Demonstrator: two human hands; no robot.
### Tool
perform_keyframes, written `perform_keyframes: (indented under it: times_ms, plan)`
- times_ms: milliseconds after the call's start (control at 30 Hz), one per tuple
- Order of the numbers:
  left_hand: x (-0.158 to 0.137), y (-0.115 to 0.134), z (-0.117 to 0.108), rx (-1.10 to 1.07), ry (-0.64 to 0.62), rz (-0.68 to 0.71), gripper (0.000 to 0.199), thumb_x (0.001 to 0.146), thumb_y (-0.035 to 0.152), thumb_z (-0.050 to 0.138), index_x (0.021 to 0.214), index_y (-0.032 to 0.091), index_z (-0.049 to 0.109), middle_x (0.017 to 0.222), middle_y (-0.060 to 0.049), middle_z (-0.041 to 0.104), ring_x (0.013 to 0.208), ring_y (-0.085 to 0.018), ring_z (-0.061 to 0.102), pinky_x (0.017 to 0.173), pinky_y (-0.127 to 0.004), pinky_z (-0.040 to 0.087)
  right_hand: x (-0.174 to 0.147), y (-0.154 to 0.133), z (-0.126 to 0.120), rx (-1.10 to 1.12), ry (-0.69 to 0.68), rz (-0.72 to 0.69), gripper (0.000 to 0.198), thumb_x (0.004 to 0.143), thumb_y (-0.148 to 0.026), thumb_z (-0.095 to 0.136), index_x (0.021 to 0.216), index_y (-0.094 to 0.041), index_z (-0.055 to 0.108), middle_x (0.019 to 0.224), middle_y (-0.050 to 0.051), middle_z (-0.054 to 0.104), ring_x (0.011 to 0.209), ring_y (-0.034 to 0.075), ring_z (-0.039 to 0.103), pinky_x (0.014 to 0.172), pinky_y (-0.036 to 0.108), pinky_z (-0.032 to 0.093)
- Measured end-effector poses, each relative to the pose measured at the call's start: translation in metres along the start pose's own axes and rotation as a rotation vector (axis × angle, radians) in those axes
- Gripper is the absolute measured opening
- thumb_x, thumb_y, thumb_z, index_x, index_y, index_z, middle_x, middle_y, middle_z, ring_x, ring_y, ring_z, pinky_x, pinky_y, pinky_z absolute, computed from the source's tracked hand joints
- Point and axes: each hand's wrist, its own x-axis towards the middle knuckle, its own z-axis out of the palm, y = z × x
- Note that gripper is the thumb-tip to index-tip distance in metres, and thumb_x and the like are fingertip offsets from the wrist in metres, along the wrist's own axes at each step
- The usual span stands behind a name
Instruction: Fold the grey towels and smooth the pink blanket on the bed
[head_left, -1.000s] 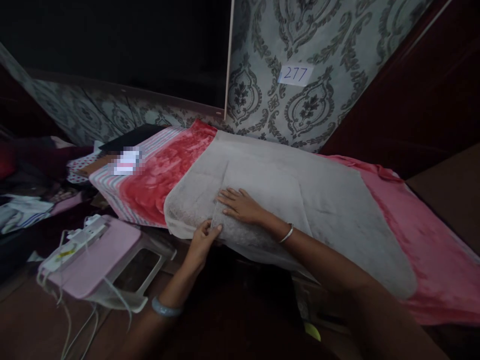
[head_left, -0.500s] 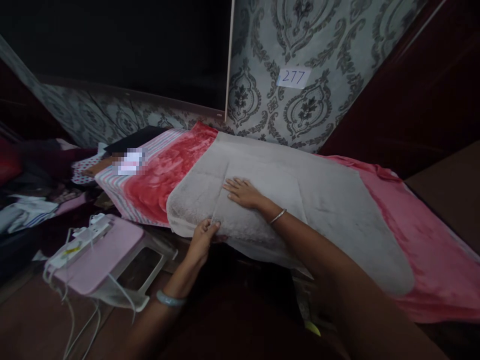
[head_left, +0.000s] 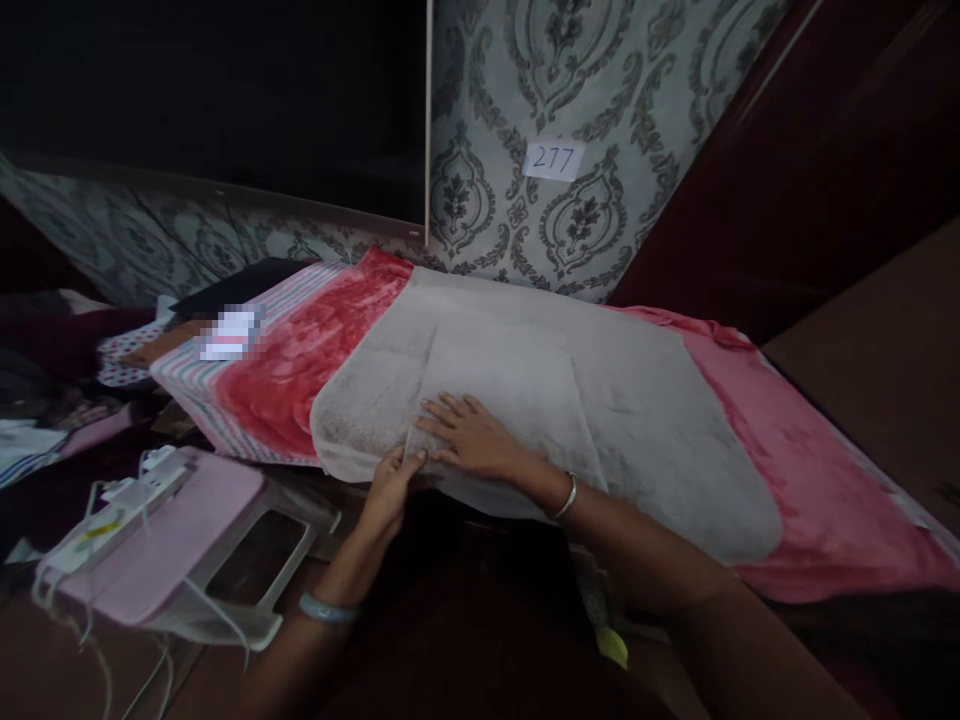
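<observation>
A pale grey, thin cloth (head_left: 517, 350) with rounded corners and crease lines lies spread over a red and pink plush blanket (head_left: 300, 360). My left hand (head_left: 391, 490) pinches the cloth's near edge between thumb and fingers, with some fingers hidden underneath. Flat on the cloth, close beside it, rests my right hand (head_left: 476, 440), fingers stretched out and holding nothing. A bracelet circles each wrist. Under the blanket's left end shows a striped sheet (head_left: 202, 400).
A pink step stool (head_left: 180, 540) carrying a white power strip (head_left: 120, 515) with trailing cables stands at the lower left. Piled clothes (head_left: 45, 400) lie at the far left. A large television (head_left: 225, 100) hangs behind, beside a paper label (head_left: 553, 159) reading 277.
My right hand has slid over the cloth toward its near edge, closer to my left hand. The left keeps its pinch. The whole view has shifted slightly.
</observation>
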Motion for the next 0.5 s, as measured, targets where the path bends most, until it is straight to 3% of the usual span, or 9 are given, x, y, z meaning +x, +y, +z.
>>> perform_keyframes:
  times_ms: [200, 333, 400, 500]
  plan:
    - [-0.006, 0.012, 0.006, 0.073, 0.024, -0.016, 0.062, 0.054, 0.052, 0.087, 0.102, 0.016, 0.068, 0.095, -0.008, 0.076, 0.063, -0.019, 0.070, 0.059, -0.031, 0.056, -0.019, 0.068, -0.020, 0.041, -0.071, 0.405, 0.058, 0.105, -0.052, 0.035, 0.160, -0.033, 0.034, 0.169, 0.003, 0.023, 0.156, 0.030, 0.018, 0.122, 0.061, 0.020]
    - [-0.007, 0.023, -0.007, 0.247, 0.006, -0.014, 0.055, 0.057, 0.060, 0.080, 0.089, 0.018, 0.064, 0.074, -0.004, 0.070, 0.058, -0.020, 0.066, 0.055, -0.031, 0.052, -0.055, 0.095, -0.035, 0.021, -0.018, 0.745, 0.057, 0.106, -0.044, 0.037, 0.160, -0.026, 0.035, 0.169, 0.010, 0.022, 0.155, 0.034, 0.020, 0.120, 0.063, 0.024]
    - [-0.005, 0.033, -0.014, 0.451, 0.111, 0.161, 0.046, 0.067, 0.063, 0.070, 0.081, 0.020, 0.062, 0.064, 0.000, 0.063, 0.055, -0.018, 0.061, 0.053, -0.030, 0.049, -0.076, 0.090, -0.037, 0.007, 0.075, 0.793, 0.057, 0.106, -0.042, 0.037, 0.159, -0.024, 0.037, 0.168, 0.013, 0.025, 0.154, 0.034, 0.022, 0.119, 0.062, 0.025]
    - [0.004, 0.050, -0.008, 0.837, 0.288, 0.566, 0.036, 0.082, 0.055, 0.054, 0.081, 0.020, 0.065, 0.064, -0.001, 0.062, 0.058, -0.018, 0.059, 0.058, -0.030, 0.049, -0.099, 0.065, -0.032, -0.002, 0.179, 0.653, 0.053, 0.106, -0.042, 0.035, 0.157, -0.028, 0.041, 0.167, 0.010, 0.029, 0.155, 0.031, 0.022, 0.121, 0.060, 0.023]
